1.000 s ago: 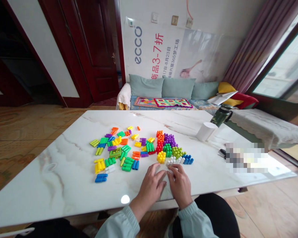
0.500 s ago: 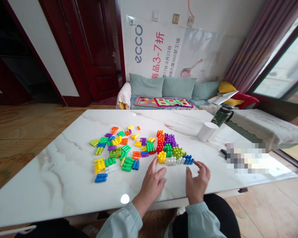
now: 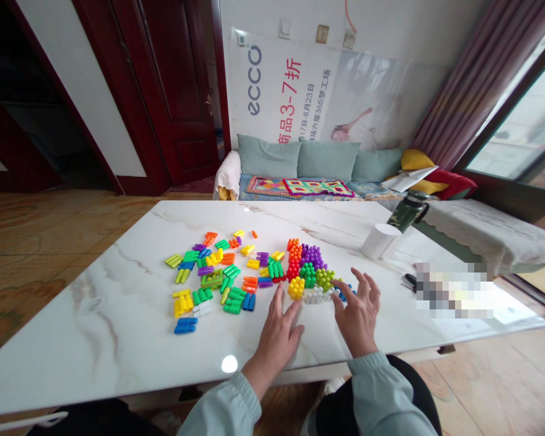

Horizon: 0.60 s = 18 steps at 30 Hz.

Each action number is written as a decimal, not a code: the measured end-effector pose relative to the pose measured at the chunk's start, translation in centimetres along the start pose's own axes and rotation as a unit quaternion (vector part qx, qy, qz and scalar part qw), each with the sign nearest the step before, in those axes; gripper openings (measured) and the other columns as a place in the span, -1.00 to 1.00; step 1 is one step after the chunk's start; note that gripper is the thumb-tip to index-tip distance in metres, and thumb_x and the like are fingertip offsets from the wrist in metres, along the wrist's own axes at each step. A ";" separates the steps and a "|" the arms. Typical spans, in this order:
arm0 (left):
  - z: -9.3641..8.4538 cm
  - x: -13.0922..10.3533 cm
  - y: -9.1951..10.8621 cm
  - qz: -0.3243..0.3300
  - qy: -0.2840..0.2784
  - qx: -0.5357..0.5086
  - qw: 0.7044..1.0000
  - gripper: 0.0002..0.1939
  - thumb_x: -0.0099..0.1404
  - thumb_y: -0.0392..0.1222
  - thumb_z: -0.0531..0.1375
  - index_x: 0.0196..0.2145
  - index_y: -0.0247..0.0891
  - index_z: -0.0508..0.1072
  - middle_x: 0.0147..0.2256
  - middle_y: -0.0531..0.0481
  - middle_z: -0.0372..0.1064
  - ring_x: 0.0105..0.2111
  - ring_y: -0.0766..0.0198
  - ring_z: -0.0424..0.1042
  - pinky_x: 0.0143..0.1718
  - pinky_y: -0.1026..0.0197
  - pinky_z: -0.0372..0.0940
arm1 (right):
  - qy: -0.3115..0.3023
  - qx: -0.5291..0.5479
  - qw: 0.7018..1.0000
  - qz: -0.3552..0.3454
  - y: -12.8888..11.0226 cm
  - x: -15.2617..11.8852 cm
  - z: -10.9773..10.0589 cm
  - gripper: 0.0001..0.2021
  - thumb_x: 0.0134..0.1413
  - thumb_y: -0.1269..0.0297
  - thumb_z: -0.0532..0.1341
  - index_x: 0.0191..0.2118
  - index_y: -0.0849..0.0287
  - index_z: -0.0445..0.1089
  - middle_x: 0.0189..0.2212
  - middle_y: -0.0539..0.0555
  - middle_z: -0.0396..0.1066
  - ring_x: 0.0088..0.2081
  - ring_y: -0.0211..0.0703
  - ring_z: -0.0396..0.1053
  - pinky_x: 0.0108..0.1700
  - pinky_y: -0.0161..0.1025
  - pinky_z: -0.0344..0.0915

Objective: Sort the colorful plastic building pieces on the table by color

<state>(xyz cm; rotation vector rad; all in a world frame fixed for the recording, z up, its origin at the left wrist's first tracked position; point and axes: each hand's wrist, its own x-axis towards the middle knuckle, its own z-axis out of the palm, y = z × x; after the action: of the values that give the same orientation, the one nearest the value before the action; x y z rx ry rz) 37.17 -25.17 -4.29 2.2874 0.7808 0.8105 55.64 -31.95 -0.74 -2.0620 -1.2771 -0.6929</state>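
Small plastic pieces with round knobs stand in colour groups on the table. My left hand [image 3: 277, 332] has its fingers apart, with the fingertips close to the yellow pieces [image 3: 296, 288]. My right hand [image 3: 360, 315] is spread over the front right corner of the groups. Its thumb and forefinger are by the white pieces [image 3: 315, 295], and its fingers partly cover the blue pieces [image 3: 344, 294]. Whether they touch any is unclear. Behind are lime pieces [image 3: 324, 279], green pieces [image 3: 307, 275], purple pieces [image 3: 313, 257], red pieces [image 3: 293, 268] and orange pieces [image 3: 293, 247].
Left of the groups, many coloured tube-shaped pieces [image 3: 231, 300] lie scattered on the white marbled table [image 3: 131, 339]. A white cylinder [image 3: 379, 241] and a dark green flask [image 3: 407, 212] stand at the back right. A blurred patch covers items at the right. A sofa is beyond.
My right hand has shifted left and forward, from the blue pieces' right end to the white ones, and its fingers are more spread. My left hand has barely moved.
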 end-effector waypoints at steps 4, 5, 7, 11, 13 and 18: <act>0.0 0.1 0.2 0.006 -0.004 0.023 1.000 -0.35 0.18 -0.39 0.21 0.22 -0.13 0.26 0.41 -0.05 -0.45 0.36 -0.09 -0.22 0.28 -0.18 0.03 | -0.020 0.035 0.998 -0.044 -0.8 0.4 -0.2 -0.81 0.08 0.37 0.20 -0.22 0.02 0.53 0.21 0.09 0.11 0.28 0.24 -0.11 0.18 0.24 0.07; 0.0 0.1 0.2 0.007 -0.005 0.029 1.000 -0.34 0.18 -0.39 0.23 0.23 -0.11 0.25 0.41 -0.05 -0.46 0.36 -0.11 -0.23 0.28 -0.19 0.03 | -0.025 0.040 0.998 -0.049 -0.9 0.5 -0.2 -0.80 0.08 0.39 0.19 -0.24 0.02 0.54 0.21 0.08 0.12 0.28 0.23 -0.11 0.18 0.24 0.08; 0.0 0.1 0.3 0.009 -0.004 0.037 0.999 -0.31 0.17 -0.36 0.24 0.24 -0.08 0.23 0.41 -0.02 -0.48 0.36 -0.13 -0.23 0.27 -0.20 0.04 | -0.035 0.038 0.997 -0.054 -1.0 0.8 0.0 -0.77 0.08 0.43 0.18 -0.26 0.01 0.55 0.20 0.07 0.15 0.29 0.22 -0.11 0.18 0.25 0.07; 0.1 0.1 0.5 0.015 -0.004 0.050 0.999 -0.30 0.19 -0.30 0.26 0.26 -0.05 0.20 0.40 0.01 -0.52 0.36 -0.16 -0.27 0.28 -0.21 0.01 | -0.064 0.005 0.997 -0.053 -0.9 1.4 0.5 -0.76 0.08 0.45 0.18 -0.31 -0.01 0.57 0.16 0.11 0.20 0.29 0.26 -0.11 0.17 0.33 0.02; 0.1 0.1 0.5 0.014 -0.011 0.057 0.998 -0.30 0.20 -0.28 0.25 0.27 -0.06 0.18 0.40 -0.01 -0.55 0.36 -0.16 -0.29 0.29 -0.21 -0.02 | -0.086 -0.011 0.995 -0.055 -0.8 1.7 0.8 -0.77 0.06 0.45 0.20 -0.33 -0.02 0.58 0.15 0.13 0.22 0.29 0.30 -0.12 0.15 0.39 -0.01; 0.2 0.2 0.7 0.010 -0.023 0.070 0.997 -0.31 0.21 -0.26 0.24 0.27 -0.07 0.18 0.41 -0.02 -0.55 0.36 -0.17 -0.30 0.29 -0.19 -0.02 | -0.115 -0.030 0.991 -0.062 -0.6 2.3 1.3 -0.81 0.03 0.43 0.26 -0.37 -0.02 0.60 0.12 0.16 0.28 0.27 0.35 -0.08 0.12 0.48 -0.04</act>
<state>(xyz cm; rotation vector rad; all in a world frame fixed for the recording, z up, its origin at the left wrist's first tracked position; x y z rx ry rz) 37.67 -25.53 -3.87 2.4318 0.8186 0.7305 56.15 -29.45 0.13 -2.1745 -1.5409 -0.5644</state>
